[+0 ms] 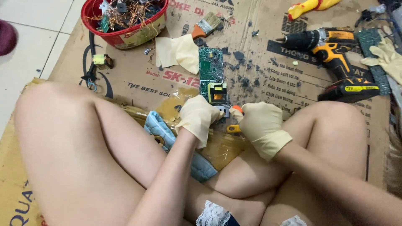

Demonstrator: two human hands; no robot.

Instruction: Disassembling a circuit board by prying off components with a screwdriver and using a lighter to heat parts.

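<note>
A person sits cross-legged on flattened cardboard [138,79] spread over the floor, both hands in cream rubber gloves. The left hand [197,119] is curled down over the near end of a long green circuit board [211,71], gripping it by that end; the board runs away from the knees toward the far side, with a yellow-wound transformer [217,93] mounted just beyond the fingers. The right hand [259,125] is closed in a fist around a tool with an orange handle [237,109] — only the handle's tip and a yellow bit below it show, so the kind of tool cannot be told — and it sits just right of the left hand, the two nearly touching at the board's near end. Dark broken scraps [245,67] lie scattered to the right of the board. Far left stands a red bowl [125,35] heaped with copper wire and small parts; near it lie a spare cream glove [178,52] and a paintbrush [205,25] with an orange handle. At the far right rests a yellow-and-black cordless drill [331,52], with another glove [387,56] on a second green board beyond it. A blue cloth [161,132] lies between the legs, just left of the left wrist.
</note>
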